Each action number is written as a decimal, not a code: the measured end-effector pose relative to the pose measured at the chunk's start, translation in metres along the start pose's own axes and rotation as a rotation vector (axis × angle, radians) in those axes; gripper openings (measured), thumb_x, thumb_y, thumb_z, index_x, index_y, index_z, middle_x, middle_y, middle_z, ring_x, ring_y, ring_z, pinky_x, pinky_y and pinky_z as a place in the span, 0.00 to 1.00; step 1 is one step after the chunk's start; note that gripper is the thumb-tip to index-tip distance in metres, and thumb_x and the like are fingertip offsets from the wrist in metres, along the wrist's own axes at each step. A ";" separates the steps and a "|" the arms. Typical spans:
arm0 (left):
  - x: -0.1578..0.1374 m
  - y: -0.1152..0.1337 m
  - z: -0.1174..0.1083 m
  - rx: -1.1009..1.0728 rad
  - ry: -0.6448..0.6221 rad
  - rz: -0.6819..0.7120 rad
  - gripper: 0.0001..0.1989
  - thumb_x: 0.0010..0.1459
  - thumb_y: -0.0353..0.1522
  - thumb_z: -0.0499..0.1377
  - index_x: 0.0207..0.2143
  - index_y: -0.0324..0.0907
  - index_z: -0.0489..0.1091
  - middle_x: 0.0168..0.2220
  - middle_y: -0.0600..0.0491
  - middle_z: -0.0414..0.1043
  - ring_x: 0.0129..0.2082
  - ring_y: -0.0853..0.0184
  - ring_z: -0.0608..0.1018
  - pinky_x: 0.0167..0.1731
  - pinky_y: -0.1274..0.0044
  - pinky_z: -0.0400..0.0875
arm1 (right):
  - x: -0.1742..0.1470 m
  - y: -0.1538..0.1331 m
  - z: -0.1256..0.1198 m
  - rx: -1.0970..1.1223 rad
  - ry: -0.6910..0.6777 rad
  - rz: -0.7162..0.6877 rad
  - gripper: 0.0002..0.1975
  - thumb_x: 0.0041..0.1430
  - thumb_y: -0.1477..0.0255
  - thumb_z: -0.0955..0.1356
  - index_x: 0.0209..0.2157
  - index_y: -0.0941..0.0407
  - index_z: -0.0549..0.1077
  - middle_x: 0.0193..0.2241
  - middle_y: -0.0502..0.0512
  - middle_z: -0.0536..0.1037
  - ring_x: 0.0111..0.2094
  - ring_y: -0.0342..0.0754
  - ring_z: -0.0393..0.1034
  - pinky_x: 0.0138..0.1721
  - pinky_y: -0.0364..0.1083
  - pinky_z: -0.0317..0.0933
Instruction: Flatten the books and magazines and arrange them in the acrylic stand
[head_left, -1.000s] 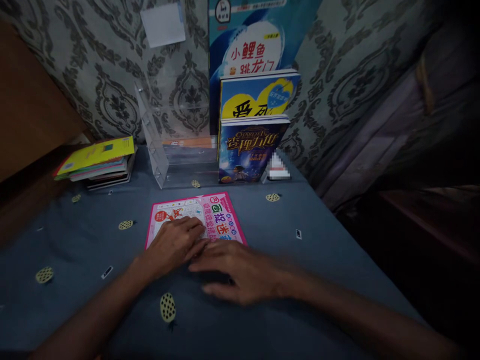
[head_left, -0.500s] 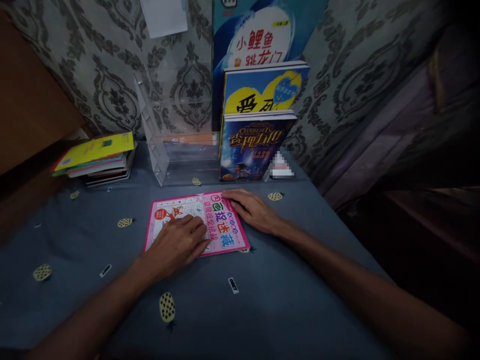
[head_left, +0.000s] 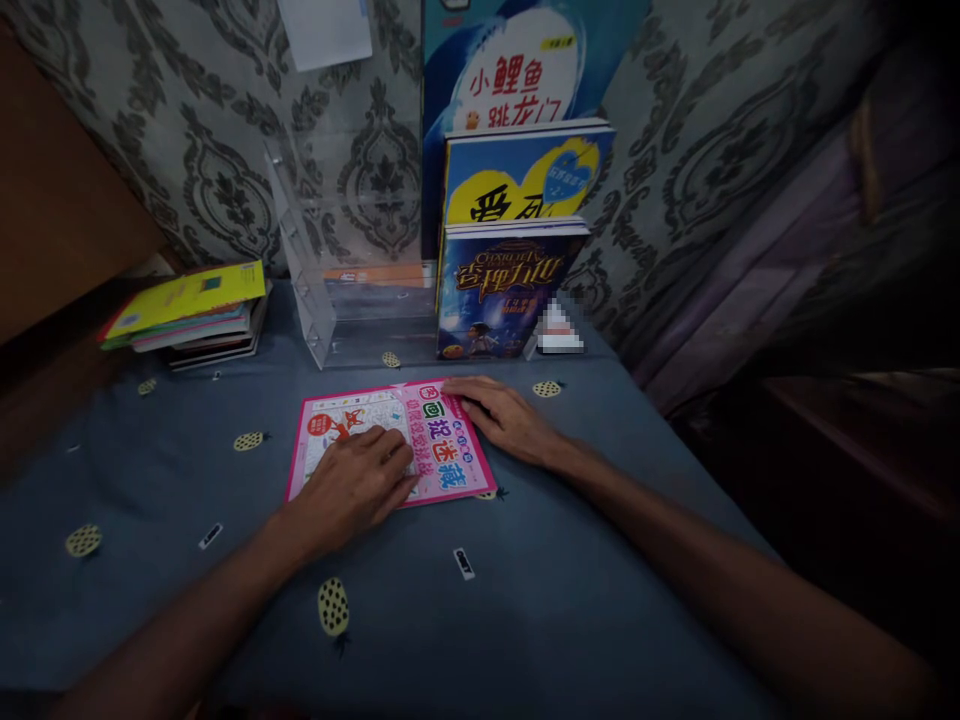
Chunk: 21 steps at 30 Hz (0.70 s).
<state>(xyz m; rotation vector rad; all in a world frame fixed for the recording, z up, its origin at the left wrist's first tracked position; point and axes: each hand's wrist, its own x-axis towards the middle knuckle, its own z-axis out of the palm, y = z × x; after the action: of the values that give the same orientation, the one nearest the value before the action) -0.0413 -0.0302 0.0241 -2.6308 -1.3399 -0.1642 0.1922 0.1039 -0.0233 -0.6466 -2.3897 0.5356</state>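
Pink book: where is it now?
In the head view, the pink book lies left of centre, partly under the left hand, in front of the clear stand.

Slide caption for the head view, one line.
Left hand on the pink book, right hand at its edge, in front of the clear rack.

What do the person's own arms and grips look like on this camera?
The left grip and right grip are human hands, ungloved, with no ring visible. The left forearm and right forearm are slender, narrowing toward the wrist, with no sleeve, watch, bracelet or cable visible. Dim light hides finer markings.
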 end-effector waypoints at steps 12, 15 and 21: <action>-0.001 0.000 0.001 0.036 0.042 0.017 0.11 0.70 0.36 0.52 0.38 0.40 0.69 0.39 0.49 0.75 0.37 0.61 0.77 0.33 0.72 0.74 | -0.021 -0.033 -0.010 0.066 0.043 -0.004 0.18 0.68 0.76 0.62 0.53 0.53 0.77 0.42 0.59 0.82 0.44 0.52 0.75 0.46 0.54 0.71; -0.001 0.000 0.001 0.035 0.040 0.013 0.11 0.70 0.36 0.52 0.39 0.40 0.69 0.39 0.49 0.75 0.38 0.60 0.77 0.33 0.71 0.74 | -0.028 -0.046 -0.012 0.099 0.042 0.000 0.16 0.69 0.74 0.62 0.51 0.53 0.78 0.38 0.58 0.82 0.40 0.51 0.74 0.41 0.51 0.71; -0.001 0.001 0.003 0.028 0.059 0.013 0.10 0.70 0.35 0.53 0.41 0.41 0.70 0.42 0.47 0.75 0.40 0.60 0.76 0.36 0.70 0.76 | -0.041 -0.058 -0.014 0.101 0.038 0.003 0.15 0.68 0.75 0.63 0.49 0.56 0.79 0.33 0.58 0.80 0.35 0.50 0.72 0.37 0.49 0.68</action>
<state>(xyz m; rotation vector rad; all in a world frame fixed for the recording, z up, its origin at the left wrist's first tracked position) -0.0413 -0.0306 0.0206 -2.5900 -1.2962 -0.2182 0.2112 0.0378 -0.0014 -0.6109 -2.3102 0.6361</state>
